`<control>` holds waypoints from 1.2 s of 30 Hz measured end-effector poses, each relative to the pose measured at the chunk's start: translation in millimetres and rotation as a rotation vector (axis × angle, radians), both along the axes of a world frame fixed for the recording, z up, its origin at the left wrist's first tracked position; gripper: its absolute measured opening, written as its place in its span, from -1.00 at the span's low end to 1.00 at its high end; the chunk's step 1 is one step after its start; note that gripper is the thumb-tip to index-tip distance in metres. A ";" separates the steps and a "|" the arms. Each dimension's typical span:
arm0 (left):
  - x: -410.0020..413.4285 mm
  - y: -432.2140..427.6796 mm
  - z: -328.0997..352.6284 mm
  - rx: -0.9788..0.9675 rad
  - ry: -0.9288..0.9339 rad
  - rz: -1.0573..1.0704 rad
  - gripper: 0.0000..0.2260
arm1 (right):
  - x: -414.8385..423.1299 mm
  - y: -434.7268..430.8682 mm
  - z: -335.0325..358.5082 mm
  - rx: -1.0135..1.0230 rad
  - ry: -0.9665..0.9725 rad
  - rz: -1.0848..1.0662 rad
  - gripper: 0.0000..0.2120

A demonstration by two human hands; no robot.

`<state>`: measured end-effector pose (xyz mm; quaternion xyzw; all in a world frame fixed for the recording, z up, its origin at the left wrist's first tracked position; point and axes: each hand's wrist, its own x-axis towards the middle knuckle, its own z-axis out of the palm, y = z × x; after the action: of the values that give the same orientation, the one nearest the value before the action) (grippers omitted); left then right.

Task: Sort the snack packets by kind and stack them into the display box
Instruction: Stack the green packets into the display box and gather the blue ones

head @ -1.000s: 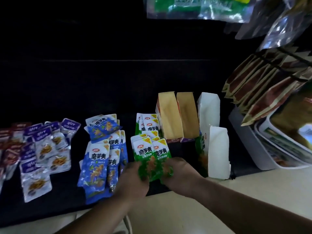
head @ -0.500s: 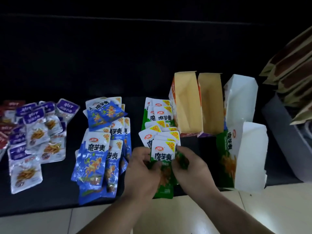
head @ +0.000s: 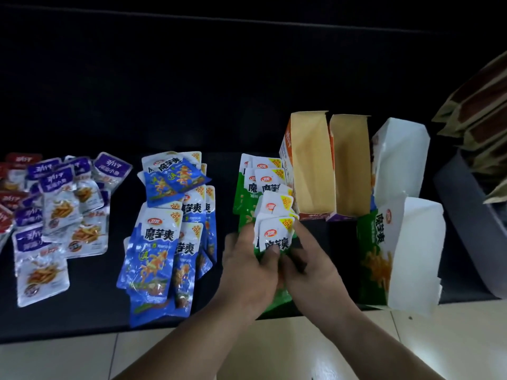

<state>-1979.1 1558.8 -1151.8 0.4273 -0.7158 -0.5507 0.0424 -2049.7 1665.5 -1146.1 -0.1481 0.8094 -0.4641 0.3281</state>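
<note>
Both hands hold a small stack of green packets (head: 275, 237) over the near edge of the dark counter (head: 90, 305). The left hand (head: 247, 272) curls along the stack's left edge with its thumb on the front, and the right hand (head: 315, 275) pinches the right edge. The green display box (head: 374, 256) stands open just to the right, not touching the fingers (head: 300, 229).
</note>
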 end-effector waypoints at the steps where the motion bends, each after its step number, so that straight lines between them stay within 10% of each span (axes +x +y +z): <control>1: -0.7 -0.9 -0.7 -0.022 -0.009 -0.033 -0.65 | 0.4 -1.0 -0.1 -0.002 -0.012 0.001 -0.36; 13: 18.2 -20.1 33.2 0.116 0.309 0.062 -0.70 | -3.8 -19.1 49.4 -0.221 -0.140 -0.003 -0.45; 21: -11.7 14.2 72.4 0.042 0.334 -0.253 -0.67 | -26.2 26.0 87.2 -0.311 -0.126 -0.050 -0.45; 26: -47.5 56.8 94.4 0.006 0.244 -0.660 -0.28 | -57.5 91.1 95.0 -0.326 -0.056 -0.182 -0.40; 36: -119.5 102.3 66.4 0.017 0.393 -0.579 -0.63 | -108.8 156.5 88.4 -0.289 0.233 -0.319 -0.46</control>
<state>-2098.6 1661.0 -1085.3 0.0927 -0.7808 -0.6175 0.0182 -2158.5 1822.1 -1057.7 -0.1164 0.7801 -0.6007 0.1308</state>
